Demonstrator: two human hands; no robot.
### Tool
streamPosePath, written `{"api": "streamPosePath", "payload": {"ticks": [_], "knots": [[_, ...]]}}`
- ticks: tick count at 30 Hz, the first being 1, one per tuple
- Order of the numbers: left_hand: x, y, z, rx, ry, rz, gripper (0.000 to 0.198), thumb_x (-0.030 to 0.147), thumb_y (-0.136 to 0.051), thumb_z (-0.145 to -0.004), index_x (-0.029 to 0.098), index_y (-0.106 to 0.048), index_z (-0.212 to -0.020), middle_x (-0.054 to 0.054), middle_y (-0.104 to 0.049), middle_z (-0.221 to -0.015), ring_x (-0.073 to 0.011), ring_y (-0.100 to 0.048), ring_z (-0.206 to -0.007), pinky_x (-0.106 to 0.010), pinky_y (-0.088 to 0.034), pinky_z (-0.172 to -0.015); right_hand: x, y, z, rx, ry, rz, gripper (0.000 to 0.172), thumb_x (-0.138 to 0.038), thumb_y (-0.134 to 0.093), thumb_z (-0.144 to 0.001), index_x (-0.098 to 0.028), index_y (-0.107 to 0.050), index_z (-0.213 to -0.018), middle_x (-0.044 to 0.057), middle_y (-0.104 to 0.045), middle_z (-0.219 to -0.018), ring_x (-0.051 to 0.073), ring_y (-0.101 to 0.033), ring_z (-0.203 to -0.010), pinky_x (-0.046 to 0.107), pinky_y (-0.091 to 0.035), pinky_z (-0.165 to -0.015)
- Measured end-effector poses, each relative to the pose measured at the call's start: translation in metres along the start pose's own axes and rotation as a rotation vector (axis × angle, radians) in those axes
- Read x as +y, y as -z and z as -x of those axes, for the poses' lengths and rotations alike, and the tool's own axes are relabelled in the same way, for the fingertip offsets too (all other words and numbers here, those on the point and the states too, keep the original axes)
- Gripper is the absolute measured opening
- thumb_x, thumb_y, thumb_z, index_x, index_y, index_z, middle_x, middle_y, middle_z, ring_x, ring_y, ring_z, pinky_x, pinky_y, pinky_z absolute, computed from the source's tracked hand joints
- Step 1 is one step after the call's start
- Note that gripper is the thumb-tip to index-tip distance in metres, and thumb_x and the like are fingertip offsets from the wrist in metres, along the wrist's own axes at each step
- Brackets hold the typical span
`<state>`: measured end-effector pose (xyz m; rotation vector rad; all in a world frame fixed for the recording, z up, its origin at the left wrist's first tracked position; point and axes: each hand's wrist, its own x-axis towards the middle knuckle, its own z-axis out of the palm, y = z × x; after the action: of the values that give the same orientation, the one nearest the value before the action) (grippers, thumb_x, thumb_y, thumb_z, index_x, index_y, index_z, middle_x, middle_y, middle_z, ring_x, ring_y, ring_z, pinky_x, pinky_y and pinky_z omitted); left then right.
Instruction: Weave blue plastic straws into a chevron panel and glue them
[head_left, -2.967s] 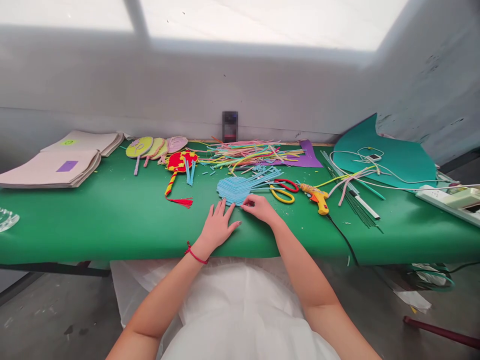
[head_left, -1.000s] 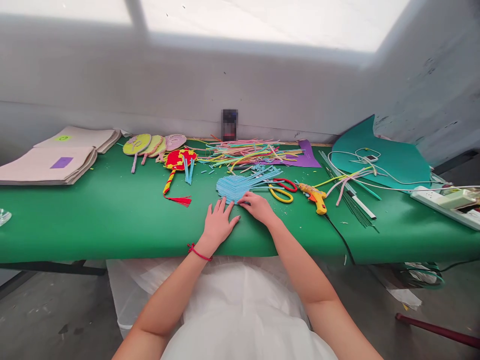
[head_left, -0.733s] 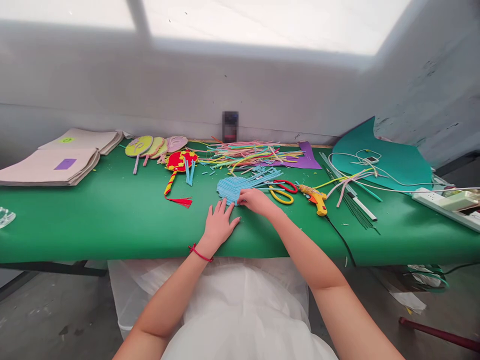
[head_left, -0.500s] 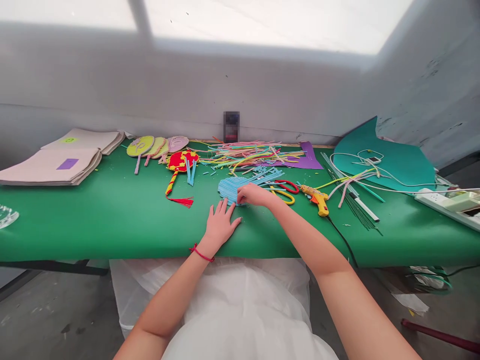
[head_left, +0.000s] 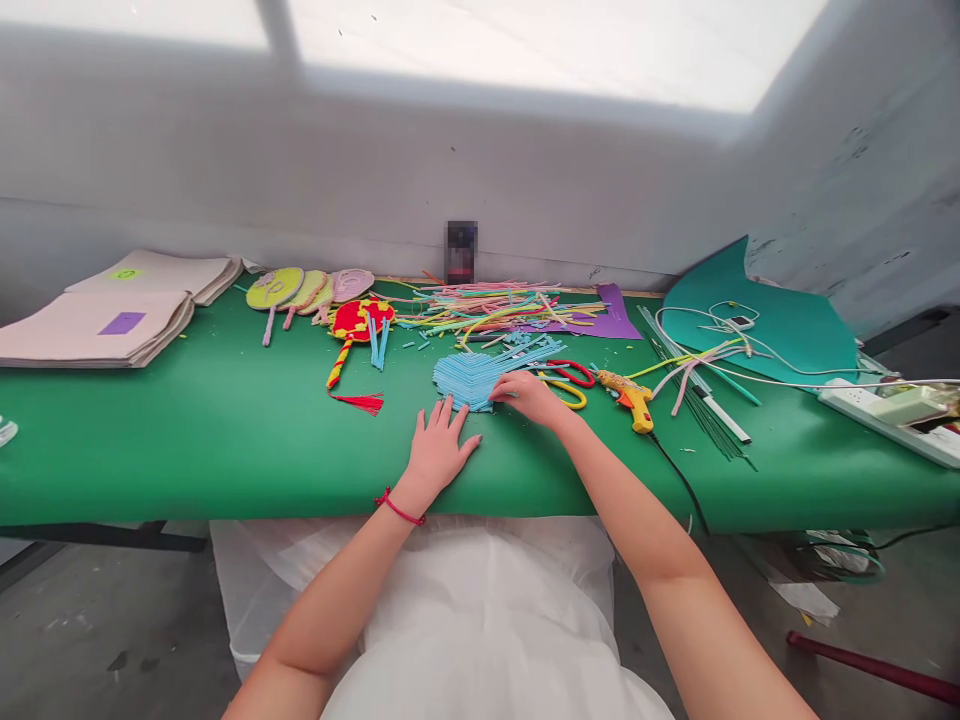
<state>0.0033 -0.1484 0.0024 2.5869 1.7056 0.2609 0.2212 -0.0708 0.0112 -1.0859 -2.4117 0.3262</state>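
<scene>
A round panel of light-blue pipe cleaners laid side by side (head_left: 459, 378) lies on the green table, with loose ends fanning out to the upper right. My left hand (head_left: 439, 448) lies flat with fingers spread, its fingertips touching the panel's lower edge. At the panel's lower right edge, my right hand (head_left: 529, 398) is closed in a pinch. What sits between its fingertips is too small to make out. Just right of that hand are scissors with red and yellow handles (head_left: 576, 374), partly covered by blue strips.
A yellow glue gun (head_left: 637, 403) with a black cord lies to the right. Behind is a heap of coloured pipe cleaners (head_left: 495, 305). A red fan with a tassel (head_left: 363, 320) and stacked paper (head_left: 97, 325) are on the left. A power strip (head_left: 862, 405) sits far right.
My right hand has shifted a little to the right along the panel's lower edge, uncovering more of the blue strips. My left hand stays in place. The view has turned slightly.
</scene>
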Motion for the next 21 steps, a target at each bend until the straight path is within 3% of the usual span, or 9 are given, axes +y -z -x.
{"api": "streamPosePath", "payload": {"ticks": [6,9,16,18,21], "knots": [[-0.002,-0.001,0.001,0.012,-0.023,-0.004,0.06,0.055,-0.028,-0.092,0.026,-0.033,-0.143,-0.011,-0.029,-0.151,-0.029,-0.028,-0.138,-0.052,-0.023,-0.11,-0.002,-0.008,0.021,0.115,-0.039,0.106,0.023,-0.02,-0.051,-0.089,-0.026,-0.073,-0.094,0.007,-0.068,-0.1,0.019,-0.06,-0.096,0.036,-0.044,-0.088],[-0.002,-0.001,0.001,0.014,-0.041,-0.007,0.057,0.057,-0.029,-0.091,0.032,-0.034,-0.142,-0.01,-0.028,-0.152,-0.0299,-0.027,-0.138,-0.053,-0.023,-0.109,-0.004,-0.011,0.024,0.119,-0.05,0.144,0.027,-0.015,-0.049,-0.089,-0.026,-0.073,-0.095,0.007,-0.067,-0.103,0.019,-0.06,-0.098,0.037,-0.044,-0.089],[0.001,0.001,0.0,0.005,-0.03,-0.025,0.055,0.055,-0.029,-0.092,0.032,-0.038,-0.141,-0.01,-0.029,-0.151,-0.0294,-0.028,-0.138,-0.053,-0.023,-0.109,-0.01,-0.012,0.027,0.14,-0.039,0.171,0.033,-0.008,-0.046,-0.087,-0.025,-0.072,-0.095,0.007,-0.066,-0.106,0.019,-0.059,-0.1,0.039,-0.043,-0.091],[0.0,0.0,0.0,0.004,-0.032,-0.019,0.055,0.055,-0.029,-0.092,0.032,-0.037,-0.141,-0.01,-0.028,-0.152,-0.0292,-0.027,-0.138,-0.053,-0.023,-0.11,-0.01,-0.008,0.029,0.204,-0.075,0.14,0.03,-0.011,-0.046,-0.087,-0.025,-0.072,-0.095,0.006,-0.066,-0.105,0.02,-0.058,-0.1,0.038,-0.042,-0.092],[-0.002,-0.002,-0.001,-0.006,-0.034,-0.006,0.054,0.053,-0.029,-0.092,0.032,-0.035,-0.142,-0.01,-0.026,-0.153,-0.0292,-0.026,-0.139,-0.053,-0.022,-0.11,-0.003,0.005,0.039,0.446,-0.276,0.107,0.028,-0.016,-0.044,-0.088,-0.023,-0.069,-0.099,0.007,-0.065,-0.103,0.02,-0.058,-0.101,0.036,-0.043,-0.092]]}}
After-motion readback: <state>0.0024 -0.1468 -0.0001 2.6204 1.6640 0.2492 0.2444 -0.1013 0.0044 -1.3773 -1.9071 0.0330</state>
